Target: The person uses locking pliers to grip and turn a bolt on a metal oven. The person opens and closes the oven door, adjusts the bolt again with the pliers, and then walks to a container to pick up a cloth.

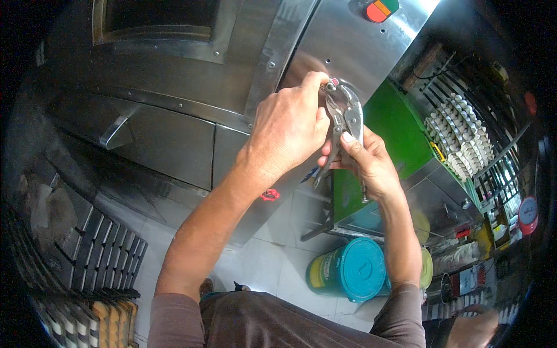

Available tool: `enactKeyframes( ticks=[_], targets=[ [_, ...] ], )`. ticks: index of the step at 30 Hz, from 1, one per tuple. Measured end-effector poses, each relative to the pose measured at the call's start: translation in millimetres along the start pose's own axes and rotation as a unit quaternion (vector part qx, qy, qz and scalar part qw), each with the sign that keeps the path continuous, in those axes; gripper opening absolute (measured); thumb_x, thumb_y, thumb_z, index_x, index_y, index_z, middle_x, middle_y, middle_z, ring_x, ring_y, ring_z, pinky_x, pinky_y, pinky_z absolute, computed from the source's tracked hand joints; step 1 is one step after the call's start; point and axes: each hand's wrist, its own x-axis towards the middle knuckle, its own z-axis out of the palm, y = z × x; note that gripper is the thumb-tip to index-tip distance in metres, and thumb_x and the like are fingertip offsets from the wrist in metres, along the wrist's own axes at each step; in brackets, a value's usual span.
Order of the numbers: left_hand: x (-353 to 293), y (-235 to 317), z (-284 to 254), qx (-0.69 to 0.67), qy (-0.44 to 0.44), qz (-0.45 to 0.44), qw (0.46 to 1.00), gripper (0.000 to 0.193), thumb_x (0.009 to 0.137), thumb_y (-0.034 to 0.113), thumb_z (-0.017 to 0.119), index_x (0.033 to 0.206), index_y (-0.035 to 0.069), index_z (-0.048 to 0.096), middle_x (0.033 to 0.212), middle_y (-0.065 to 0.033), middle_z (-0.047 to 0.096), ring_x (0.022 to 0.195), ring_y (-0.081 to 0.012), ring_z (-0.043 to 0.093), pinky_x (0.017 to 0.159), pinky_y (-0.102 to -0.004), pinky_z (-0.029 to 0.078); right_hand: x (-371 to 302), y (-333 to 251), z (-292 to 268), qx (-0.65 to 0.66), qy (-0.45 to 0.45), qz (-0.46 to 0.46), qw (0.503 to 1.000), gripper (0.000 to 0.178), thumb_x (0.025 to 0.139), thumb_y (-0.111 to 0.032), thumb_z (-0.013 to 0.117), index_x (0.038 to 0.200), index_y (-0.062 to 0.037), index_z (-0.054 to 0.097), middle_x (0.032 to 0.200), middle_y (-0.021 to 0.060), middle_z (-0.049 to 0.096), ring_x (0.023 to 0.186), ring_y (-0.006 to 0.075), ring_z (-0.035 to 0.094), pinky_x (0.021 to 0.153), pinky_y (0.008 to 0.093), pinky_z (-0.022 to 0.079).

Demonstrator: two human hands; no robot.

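A pair of locking pliers (353,113) is gripped in my right hand (371,159), thumb on the near side and fingers wrapped round the handles. The pliers' jaws point up toward a small round metal fitting (331,86) with a reddish part, in front of the steel panel (342,43). My left hand (290,119) is closed, its index fingertip against or right beside the fitting. Its other fingers are curled and mostly hidden, so whatever they hold does not show. From this angle I cannot tell whether the jaws touch the fitting.
A red-and-green switch (380,9) sits higher on the panel. Below are a red valve handle (270,195) and a teal-lidded bucket (361,269). A green-topped table (383,130) stands right, with stacked egg trays (461,136) beyond. Metal racks (104,249) stand lower left.
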Motion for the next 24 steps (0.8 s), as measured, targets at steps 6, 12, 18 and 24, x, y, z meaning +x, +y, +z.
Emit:
enactKeyframes(
  ticks=[6, 12, 18, 24],
  targets=[
    [-3, 4, -5, 0.030, -0.049, 0.009, 0.998, 0.057, 0.083, 0.010, 0.068, 0.135, 0.000, 0.047, 0.067, -0.0136, 0.065, 0.067, -0.0339, 0.068, 0.066, -0.0458, 0.052, 6, 12, 10, 0.006, 0.026, -0.023, 0.999, 0.031, 0.104, -0.031, 0.056, 0.121, -0.0060, 0.060, 0.098, 0.0060, 0.071, 0.087, 0.0164, 0.071, 0.076, 0.0306, 0.055],
    [-3, -1, -8, 0.018, -0.070, 0.014, 0.997, 0.063, 0.081, 0.009, 0.068, 0.138, -0.001, 0.044, 0.066, -0.0130, 0.067, 0.067, -0.0325, 0.069, 0.066, -0.0441, 0.052, 10, 13, 23, 0.003, 0.059, -0.059, 0.996, 0.031, 0.103, -0.034, 0.058, 0.117, -0.0067, 0.061, 0.095, 0.0037, 0.072, 0.082, 0.0132, 0.070, 0.071, 0.0264, 0.052],
    [-4, 0, -8, -0.013, -0.079, 0.005, 0.997, 0.068, 0.080, 0.012, 0.071, 0.140, -0.002, 0.042, 0.065, -0.0128, 0.066, 0.064, -0.0306, 0.068, 0.065, -0.0420, 0.053, 14, 14, 19, -0.008, 0.063, -0.048, 0.997, 0.033, 0.102, -0.036, 0.060, 0.116, -0.0067, 0.061, 0.092, 0.0030, 0.071, 0.079, 0.0122, 0.069, 0.069, 0.0253, 0.051],
    [-7, 1, -7, -0.044, -0.083, -0.010, 0.996, 0.071, 0.079, 0.011, 0.072, 0.141, -0.003, 0.040, 0.062, -0.0124, 0.063, 0.060, -0.0288, 0.067, 0.062, -0.0413, 0.051, 18, 19, 14, 0.010, 0.049, -0.044, 0.998, 0.035, 0.101, -0.036, 0.062, 0.119, -0.0059, 0.060, 0.093, 0.0035, 0.071, 0.080, 0.0126, 0.069, 0.071, 0.0277, 0.055]
  ],
)
